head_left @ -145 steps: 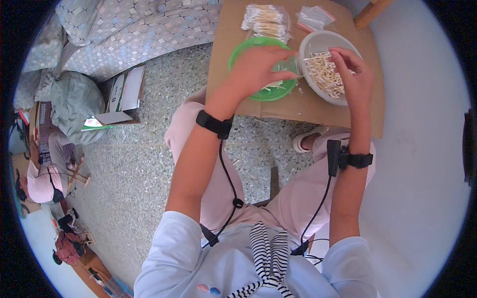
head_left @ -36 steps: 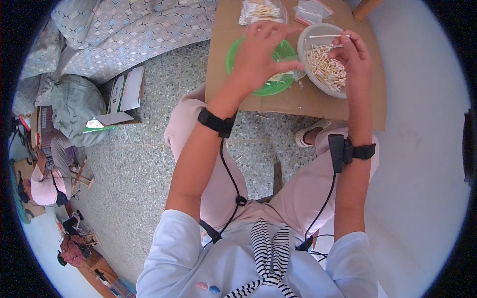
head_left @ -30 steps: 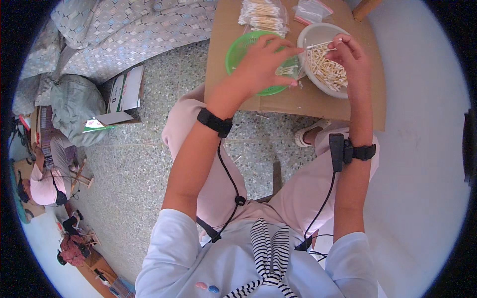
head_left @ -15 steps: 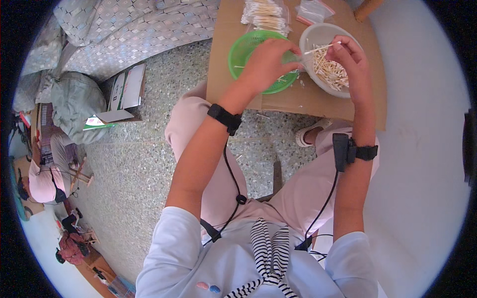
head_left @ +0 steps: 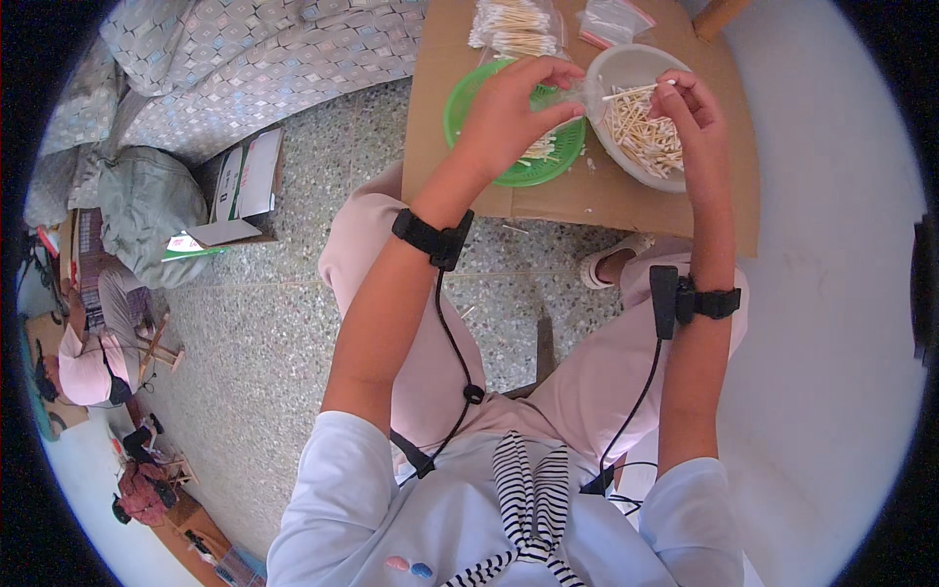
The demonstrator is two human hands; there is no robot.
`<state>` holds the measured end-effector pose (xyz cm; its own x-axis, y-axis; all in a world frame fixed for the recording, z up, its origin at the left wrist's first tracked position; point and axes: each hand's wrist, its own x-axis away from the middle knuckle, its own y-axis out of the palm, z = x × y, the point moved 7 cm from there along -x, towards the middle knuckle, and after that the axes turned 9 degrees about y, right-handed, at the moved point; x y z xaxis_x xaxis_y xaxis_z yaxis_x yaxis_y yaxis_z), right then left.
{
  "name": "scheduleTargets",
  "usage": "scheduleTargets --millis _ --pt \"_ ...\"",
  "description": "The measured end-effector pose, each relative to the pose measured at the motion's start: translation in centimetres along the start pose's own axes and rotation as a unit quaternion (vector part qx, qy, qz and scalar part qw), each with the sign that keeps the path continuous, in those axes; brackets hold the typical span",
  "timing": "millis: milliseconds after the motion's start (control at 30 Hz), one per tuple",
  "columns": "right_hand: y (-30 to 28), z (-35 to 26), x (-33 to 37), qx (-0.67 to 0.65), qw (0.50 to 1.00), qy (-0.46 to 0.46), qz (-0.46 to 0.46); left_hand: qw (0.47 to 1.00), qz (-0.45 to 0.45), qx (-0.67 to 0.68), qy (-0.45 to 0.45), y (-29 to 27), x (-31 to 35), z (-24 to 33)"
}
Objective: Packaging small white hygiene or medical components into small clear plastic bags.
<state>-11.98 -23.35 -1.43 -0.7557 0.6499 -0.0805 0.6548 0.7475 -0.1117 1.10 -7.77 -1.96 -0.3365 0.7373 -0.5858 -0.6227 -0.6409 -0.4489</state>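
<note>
A small clear plastic bag point(head_left: 575, 93) hangs between the parted thumb and fingertips of my left hand point(head_left: 504, 112), above the right side of a green plastic basket point(head_left: 453, 127). Several cotton swabs point(head_left: 538, 149) lie in that basket, partly hidden by the hand. My right hand point(head_left: 699, 122) pinches one cotton swab point(head_left: 631, 92) by its end, and the stick points left toward the bag. Below it stands a white bowl point(head_left: 611, 161) with a heap of loose swabs point(head_left: 646, 142).
At the table's far side lie bagged swabs point(head_left: 514, 24) and flat clear bags with red edges point(head_left: 614, 22). Cardboard point(head_left: 548, 203) covers the table. A wall point(head_left: 831, 245) rises at the right. Left are an open carton point(head_left: 249, 176) and a seated person point(head_left: 88, 367).
The thumb and fingers of my left hand have spread wider, and the bag between them looks more open. My right hand has barely moved and still holds the swab.
</note>
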Motion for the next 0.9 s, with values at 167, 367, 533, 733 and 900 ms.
scheduleTargets --millis 167,367,533,733,900 --pt "-1.2 -0.1 -0.3 -0.042 0.997 -0.044 0.050 1.000 -0.005 0.019 -0.021 0.0 0.0 0.4" --pt "0.2 0.6 -0.2 -0.016 1.000 -0.023 0.006 0.999 -0.004 0.037 -0.014 0.0 -0.2 1.2" --pt "3.4 1.4 0.6 0.087 0.992 -0.006 -0.091 0.998 0.016 0.053 -0.039 -0.1 0.0 1.0" --pt "4.1 1.4 0.6 0.100 0.990 -0.004 -0.099 0.997 0.035 0.054 -0.042 -0.2 -0.1 1.0" --pt "3.7 1.6 0.4 0.048 0.996 0.008 -0.076 0.998 0.016 0.045 -0.048 -0.3 0.1 0.6"
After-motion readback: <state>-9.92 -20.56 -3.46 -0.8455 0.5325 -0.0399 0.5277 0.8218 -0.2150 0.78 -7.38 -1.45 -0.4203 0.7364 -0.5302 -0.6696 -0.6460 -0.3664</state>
